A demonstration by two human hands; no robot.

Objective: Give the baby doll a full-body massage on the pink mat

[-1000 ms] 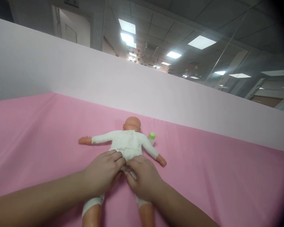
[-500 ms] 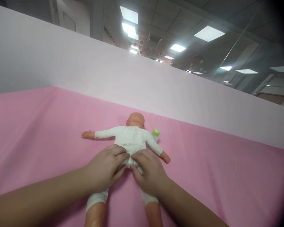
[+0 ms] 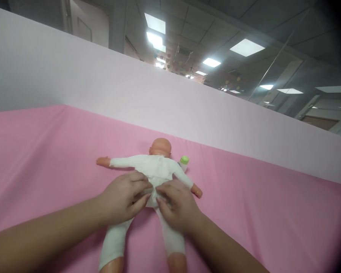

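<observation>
Plainly, the doll lies face down under the left hand and right hand, fingers curled at its seat; whether either grips, I cannot tell. Beyond the right hand: a bottle.

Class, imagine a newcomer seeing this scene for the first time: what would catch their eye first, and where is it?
Probably the doll in white, lying face down, arms spread, mid-picture on a bright pink sheet. Next, the left hand and right hand, close together at its lower back. Then the green-capped bottle beside its arm, on the picture's right.
</observation>
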